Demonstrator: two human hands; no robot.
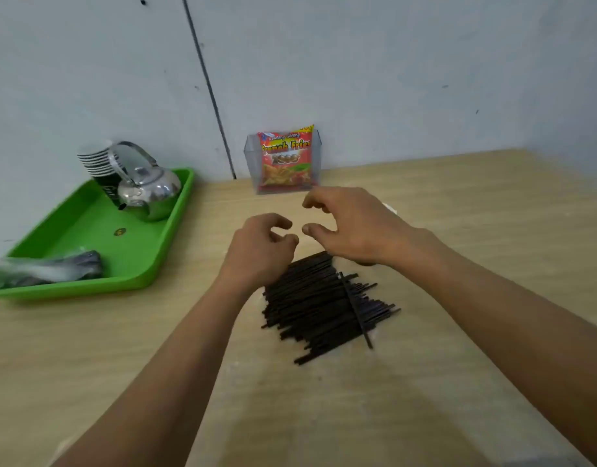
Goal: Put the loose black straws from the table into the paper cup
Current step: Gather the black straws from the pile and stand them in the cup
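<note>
A heap of loose black straws (324, 305) lies on the wooden table (459, 203), most of them side by side, one lying across the rest. My left hand (260, 247) hovers over the heap's far left end, fingers curled and holding nothing. My right hand (351, 224) is just beyond the heap's far end, thumb and fingers spread and curved, with nothing in it. A stack of paper cups (96, 160) stands on the green tray (88, 230) at the far left, behind the kettle.
The green tray also holds a shiny metal kettle (148, 188) and a crumpled clear plastic bag (47, 267). A clear holder with a red snack packet (285, 160) stands against the grey wall at the back.
</note>
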